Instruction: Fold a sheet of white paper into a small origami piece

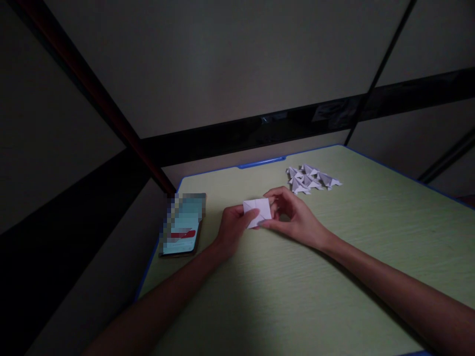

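Observation:
A small folded square of white paper [262, 206] is held up between my hands, over the middle of the table; crease lines run across its face. My left hand [234, 225] grips it from the left, thumb laid flat on the front and the other fingers behind. On the right edge, my right hand [291, 217] pinches the paper, with its thumb at the lower corner and its curled fingers near the upper one. Part of those fingers is hidden behind the sheet.
Several folded white paper figures [309, 179] lie grouped at the back right of the pale green table [356, 217], which has a blue edge. A phone [183, 232] with a lit, partly blurred screen lies at the left. Behind stands a panelled surface [237, 64] with a black band.

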A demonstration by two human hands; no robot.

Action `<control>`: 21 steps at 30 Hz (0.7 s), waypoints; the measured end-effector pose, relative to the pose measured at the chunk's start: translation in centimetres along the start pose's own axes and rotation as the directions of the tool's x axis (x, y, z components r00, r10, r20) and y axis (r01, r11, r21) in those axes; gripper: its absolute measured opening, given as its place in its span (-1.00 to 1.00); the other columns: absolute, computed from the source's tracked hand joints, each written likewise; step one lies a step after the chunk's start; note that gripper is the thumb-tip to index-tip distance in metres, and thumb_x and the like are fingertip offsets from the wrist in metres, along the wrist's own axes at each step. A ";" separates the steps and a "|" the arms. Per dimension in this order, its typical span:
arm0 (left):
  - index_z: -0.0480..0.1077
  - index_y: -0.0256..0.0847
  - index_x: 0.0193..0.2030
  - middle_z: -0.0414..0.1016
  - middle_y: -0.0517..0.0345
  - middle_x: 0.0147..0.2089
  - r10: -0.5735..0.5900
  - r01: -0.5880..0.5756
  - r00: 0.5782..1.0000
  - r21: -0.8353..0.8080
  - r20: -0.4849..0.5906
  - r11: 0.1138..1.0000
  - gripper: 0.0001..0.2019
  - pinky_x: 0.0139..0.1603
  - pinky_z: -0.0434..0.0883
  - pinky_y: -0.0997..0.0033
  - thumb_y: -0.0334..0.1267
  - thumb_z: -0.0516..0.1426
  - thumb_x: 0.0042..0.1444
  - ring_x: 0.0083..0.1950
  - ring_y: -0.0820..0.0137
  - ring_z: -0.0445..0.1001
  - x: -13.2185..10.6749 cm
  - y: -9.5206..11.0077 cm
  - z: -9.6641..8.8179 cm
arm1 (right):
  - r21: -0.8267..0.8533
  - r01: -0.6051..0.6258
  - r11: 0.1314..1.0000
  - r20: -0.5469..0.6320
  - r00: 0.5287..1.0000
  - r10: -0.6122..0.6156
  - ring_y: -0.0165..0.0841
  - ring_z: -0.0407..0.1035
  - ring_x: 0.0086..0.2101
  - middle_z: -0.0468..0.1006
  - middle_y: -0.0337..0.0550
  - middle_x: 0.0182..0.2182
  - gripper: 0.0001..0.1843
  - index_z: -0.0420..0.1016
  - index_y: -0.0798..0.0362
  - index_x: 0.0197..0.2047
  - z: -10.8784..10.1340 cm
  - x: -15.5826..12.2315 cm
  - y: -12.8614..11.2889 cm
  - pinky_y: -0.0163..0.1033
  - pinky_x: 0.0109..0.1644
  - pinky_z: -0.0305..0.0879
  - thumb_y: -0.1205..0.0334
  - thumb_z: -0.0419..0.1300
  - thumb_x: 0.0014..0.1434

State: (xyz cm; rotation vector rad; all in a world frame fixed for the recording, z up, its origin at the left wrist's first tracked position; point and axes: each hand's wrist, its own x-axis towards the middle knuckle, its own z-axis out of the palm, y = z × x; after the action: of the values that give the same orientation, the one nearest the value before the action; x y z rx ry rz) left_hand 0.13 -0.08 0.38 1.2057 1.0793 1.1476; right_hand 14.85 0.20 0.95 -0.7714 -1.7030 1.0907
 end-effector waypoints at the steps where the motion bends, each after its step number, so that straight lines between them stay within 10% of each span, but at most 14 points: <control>1: 0.41 -0.36 -0.55 0.37 0.18 -0.60 0.005 -0.005 1.000 -0.040 -0.013 0.999 -0.81 -0.56 0.19 0.56 -0.23 0.16 -0.21 -0.56 0.54 0.27 0.1 -0.2 0.0 | -0.031 0.021 0.999 0.002 1.000 -0.021 -0.48 0.20 -0.50 0.28 -0.28 -0.48 -0.60 0.19 0.05 -0.20 0.0 0.0 0.0 -0.34 -0.45 0.17 0.32 0.23 -0.14; 21: 0.45 -0.38 -0.49 0.42 0.13 -0.59 0.032 -0.031 0.999 0.031 -0.027 0.999 -0.74 -0.53 0.25 0.52 -0.16 0.16 -0.20 -0.56 0.49 0.32 0.0 0.0 0.1 | -0.065 0.076 0.995 -0.012 0.997 -0.077 -0.40 0.27 -0.33 0.33 -0.13 -0.30 -0.95 0.39 0.08 -0.43 -0.5 0.3 0.5 -0.25 -0.30 0.21 0.28 0.15 -0.03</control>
State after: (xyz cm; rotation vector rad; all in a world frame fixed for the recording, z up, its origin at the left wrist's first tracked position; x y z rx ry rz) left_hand 0.25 -0.05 0.38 1.2380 1.1052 1.1785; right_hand 15.18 0.83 0.72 -0.7462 -1.7480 0.9801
